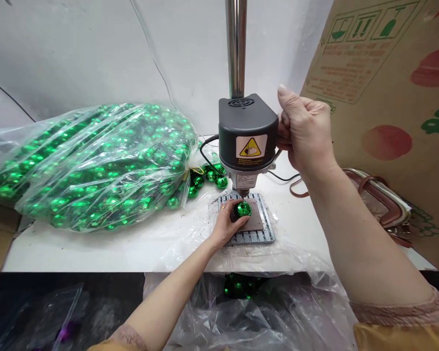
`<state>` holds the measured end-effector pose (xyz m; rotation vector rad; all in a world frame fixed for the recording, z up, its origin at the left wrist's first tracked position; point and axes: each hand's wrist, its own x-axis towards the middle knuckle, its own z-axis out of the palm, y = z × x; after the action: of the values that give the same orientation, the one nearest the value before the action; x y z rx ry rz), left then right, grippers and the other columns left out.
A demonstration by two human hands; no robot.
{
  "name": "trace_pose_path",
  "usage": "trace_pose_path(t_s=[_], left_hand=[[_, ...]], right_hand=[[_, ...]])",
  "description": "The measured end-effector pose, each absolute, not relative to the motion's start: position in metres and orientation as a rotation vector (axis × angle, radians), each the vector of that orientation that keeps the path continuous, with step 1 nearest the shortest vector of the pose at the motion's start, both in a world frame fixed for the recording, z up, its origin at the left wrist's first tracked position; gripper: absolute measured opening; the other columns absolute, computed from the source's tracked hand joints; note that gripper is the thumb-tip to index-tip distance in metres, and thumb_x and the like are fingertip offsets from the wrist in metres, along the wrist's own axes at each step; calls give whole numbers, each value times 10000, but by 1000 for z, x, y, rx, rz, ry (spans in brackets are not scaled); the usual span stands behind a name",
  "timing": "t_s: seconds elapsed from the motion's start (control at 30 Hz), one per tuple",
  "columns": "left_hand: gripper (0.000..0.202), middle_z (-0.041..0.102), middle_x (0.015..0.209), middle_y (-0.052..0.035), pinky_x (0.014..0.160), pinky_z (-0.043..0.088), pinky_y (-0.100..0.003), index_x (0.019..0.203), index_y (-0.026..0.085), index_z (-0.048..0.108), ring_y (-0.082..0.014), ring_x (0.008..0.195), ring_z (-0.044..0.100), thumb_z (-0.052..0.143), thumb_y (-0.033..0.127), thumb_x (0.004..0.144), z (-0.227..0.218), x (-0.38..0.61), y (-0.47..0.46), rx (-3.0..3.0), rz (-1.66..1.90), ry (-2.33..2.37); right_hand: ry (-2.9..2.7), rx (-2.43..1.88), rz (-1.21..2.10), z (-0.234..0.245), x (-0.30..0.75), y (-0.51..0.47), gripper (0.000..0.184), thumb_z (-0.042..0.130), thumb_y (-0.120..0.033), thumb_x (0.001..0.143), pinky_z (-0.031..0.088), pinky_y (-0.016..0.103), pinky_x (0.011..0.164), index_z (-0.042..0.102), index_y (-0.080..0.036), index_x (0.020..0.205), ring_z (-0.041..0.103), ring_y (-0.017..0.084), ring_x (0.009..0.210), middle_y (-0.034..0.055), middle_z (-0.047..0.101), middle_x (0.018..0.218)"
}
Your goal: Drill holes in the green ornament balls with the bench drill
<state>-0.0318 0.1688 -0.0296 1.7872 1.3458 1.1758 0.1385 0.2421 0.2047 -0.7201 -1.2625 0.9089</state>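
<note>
My left hand (pixel 227 222) grips a shiny green faceted ball (pixel 244 209) on a flat board (pixel 256 219) over the slotted metal base (pixel 247 238) of a small drill press (pixel 247 129). Directly above the ball is the drill chuck (pixel 243 192); whether the bit touches the ball is too small to tell. My right hand (pixel 307 126) is closed around the feed lever (pixel 278 155) at the right side of the machine's dark housing, its thumb pointing up. Most of the lever is hidden by the fingers.
A large clear bag (pixel 106 170) full of green balls lies to the left, with loose green balls (pixel 221 182) beside it. On the right are a brown-trimmed bag (pixel 380 200) and a cardboard box (pixel 366 97). Plastic sheeting (pixel 278 312) hangs below the table's front edge.
</note>
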Motion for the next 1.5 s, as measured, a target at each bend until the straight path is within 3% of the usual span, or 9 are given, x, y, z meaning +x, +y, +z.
trace_pose_path(t_s=[0.2,0.47,0.9,1.5], left_hand=[[480,627,1225,-92,1025,445,-452,1211,227,587,-280,1176,572,764,364,787,-32,-31,169,1784,1192,1344],[475,614,1234,-98,1027,442,-451,1205,219,580,-273,1176,562,759,373,793,-33,-31,169,1785,1199,1335],[499,611,1227,-93,1032,437,-463,1216,233,571,-279,1180,563,768,389,786,-35,-31,170,1783,1205,1322],[492,622,1216,-83,1044,434,-446,1201,234,582,-269,1179,563,777,390,777,-35,-31,170,1776,1205,1329]], right_hand=[[-1274,-565,676,188,140,211,534,656,-414,839,162,260,360,376,-196,440,264,34,324,-62,344,368],[-1215,-550,468,157,137,182,498,600,-281,883,220,292,404,402,-197,433,305,54,364,-56,347,386],[-1192,-393,367,129,135,178,523,585,-190,867,234,247,373,259,-167,459,288,26,345,-66,285,411],[-1243,-255,161,91,140,193,515,591,-196,810,258,257,397,194,-165,483,282,40,378,-52,265,424]])
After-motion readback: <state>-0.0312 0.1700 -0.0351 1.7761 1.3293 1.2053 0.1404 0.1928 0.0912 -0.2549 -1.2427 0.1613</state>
